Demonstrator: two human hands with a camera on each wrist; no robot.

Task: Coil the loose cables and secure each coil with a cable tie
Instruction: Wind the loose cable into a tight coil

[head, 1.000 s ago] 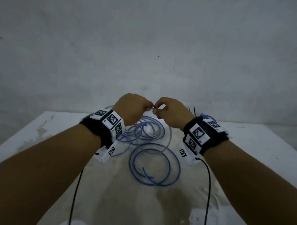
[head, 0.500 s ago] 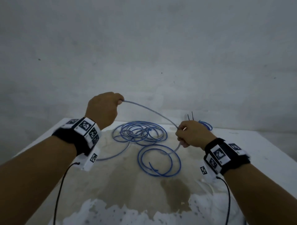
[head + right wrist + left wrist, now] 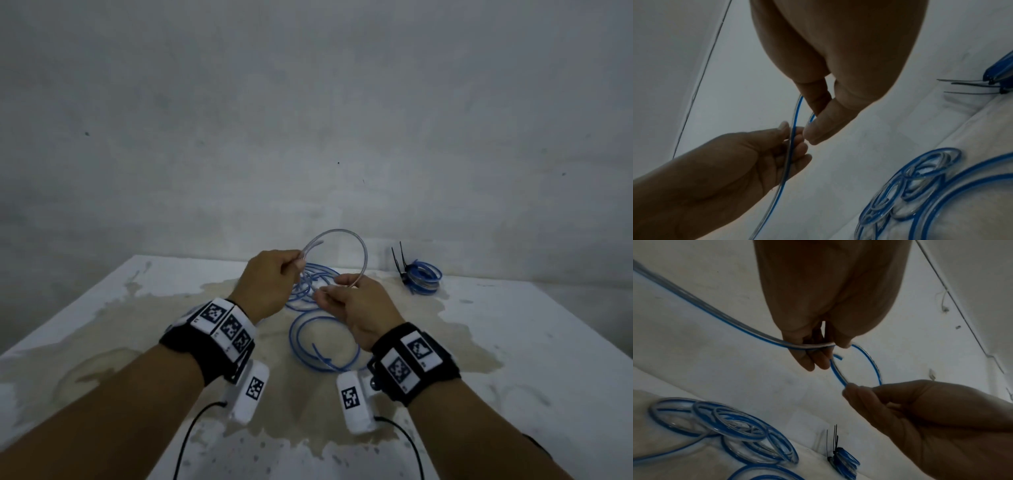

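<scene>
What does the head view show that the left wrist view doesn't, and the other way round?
Only the head view shows the whole arc of cable raised between the hands, both wrist bands, and the stained table. Only the left wrist view shows the fingers from below, pinching the cable near its cut end. Both show the left hand, the right hand, the loose loops and the tied coil.

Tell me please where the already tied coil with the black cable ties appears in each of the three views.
Head: tied coil lies at the table's far right, beyond the right hand.
Left wrist: tied coil at bottom centre, ties pointing up.
Right wrist: tied coil cut by the right edge, ties pointing left.
Shared landmark: the loose cable spread on the table.
</scene>
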